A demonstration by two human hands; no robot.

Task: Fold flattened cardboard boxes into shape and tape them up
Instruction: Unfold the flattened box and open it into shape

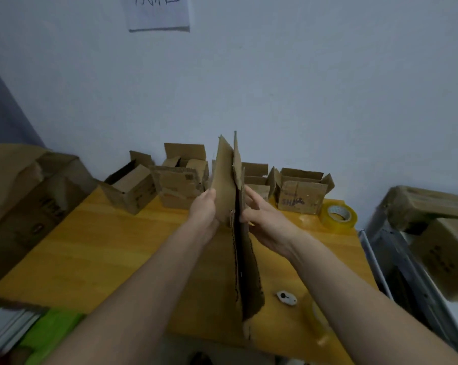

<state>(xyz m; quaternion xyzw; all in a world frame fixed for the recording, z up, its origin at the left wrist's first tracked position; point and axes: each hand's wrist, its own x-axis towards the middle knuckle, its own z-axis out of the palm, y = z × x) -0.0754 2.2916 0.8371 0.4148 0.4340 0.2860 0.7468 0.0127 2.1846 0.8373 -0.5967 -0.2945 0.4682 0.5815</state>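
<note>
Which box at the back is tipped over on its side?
The leftmost box, at the table's back left corner. Its opening faces sideways; the others in the row stand upright with flaps up.

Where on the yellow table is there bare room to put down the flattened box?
Free: the table's left half, between the left forearm and the big carton at its left edge. Crowded: the back edge, with a row of folded boxes and a tape roll; the near right holds a small white object and another tape roll.

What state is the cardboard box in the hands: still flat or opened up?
Barely opened. The cardboard box stands on edge between the left hand and right hand, its panels nearly together with only a narrow dark gap.
</note>
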